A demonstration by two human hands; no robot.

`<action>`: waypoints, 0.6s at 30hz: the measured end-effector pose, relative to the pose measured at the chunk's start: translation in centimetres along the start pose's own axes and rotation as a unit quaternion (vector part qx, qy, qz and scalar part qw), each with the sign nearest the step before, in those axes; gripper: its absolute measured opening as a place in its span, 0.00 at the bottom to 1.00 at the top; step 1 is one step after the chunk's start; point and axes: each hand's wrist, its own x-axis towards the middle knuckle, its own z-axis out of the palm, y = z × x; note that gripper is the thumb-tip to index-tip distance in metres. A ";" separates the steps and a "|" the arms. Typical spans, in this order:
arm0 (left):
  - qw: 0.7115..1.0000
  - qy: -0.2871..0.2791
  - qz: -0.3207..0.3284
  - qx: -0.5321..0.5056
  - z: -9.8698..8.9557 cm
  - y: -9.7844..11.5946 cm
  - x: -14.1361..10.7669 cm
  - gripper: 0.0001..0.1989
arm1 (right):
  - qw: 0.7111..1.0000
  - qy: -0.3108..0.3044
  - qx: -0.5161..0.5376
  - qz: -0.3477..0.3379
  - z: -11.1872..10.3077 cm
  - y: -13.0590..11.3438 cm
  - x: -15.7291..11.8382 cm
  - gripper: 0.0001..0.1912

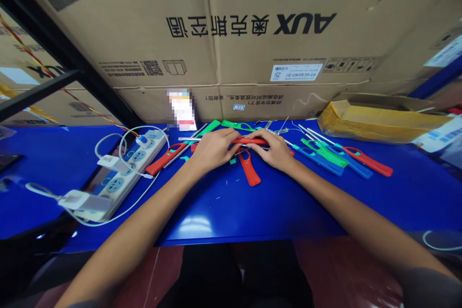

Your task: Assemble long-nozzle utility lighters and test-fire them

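Note:
My left hand (215, 148) and my right hand (275, 150) are both closed on one long-necked lighter with a red handle (241, 141). Its metal tube (189, 139) points out to the left past my left hand. Just below my fingers lies another red lighter handle (251, 173) on the blue table. Beside my left hand rest a red lighter (166, 158) and a green one (211, 127). Right of my right hand lie blue lighters (325, 161), a green lighter (328, 154) and a red lighter (371, 160). My fingers hide part of the held lighter.
A white power strip (132, 159) with plugs and cables lies at the left. A lit phone (183, 110) leans on the large cardboard (234, 67) behind the table. An open yellow-taped box (378, 120) stands at the back right. Small bits are scattered near the middle.

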 end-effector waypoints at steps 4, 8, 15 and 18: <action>1.000 -0.006 -0.002 -0.005 -0.1 0.3 0.1 0.10 | 1.000 0.013 0.016 -0.003 0.1 -0.1 -0.1 0.09; 0.999 -0.029 -0.009 -0.017 -0.3 0.4 0.1 0.09 | 0.999 0.020 0.020 -0.014 0.2 -0.4 -0.2 0.05; 0.995 -0.089 -0.027 0.041 -1.8 -0.4 0.2 0.14 | 0.991 0.022 0.085 0.099 0.2 -0.2 0.2 0.07; 0.993 -0.100 -0.026 0.049 -2.3 -1.1 0.1 0.15 | 0.980 0.014 0.128 0.154 0.2 0.2 0.4 0.10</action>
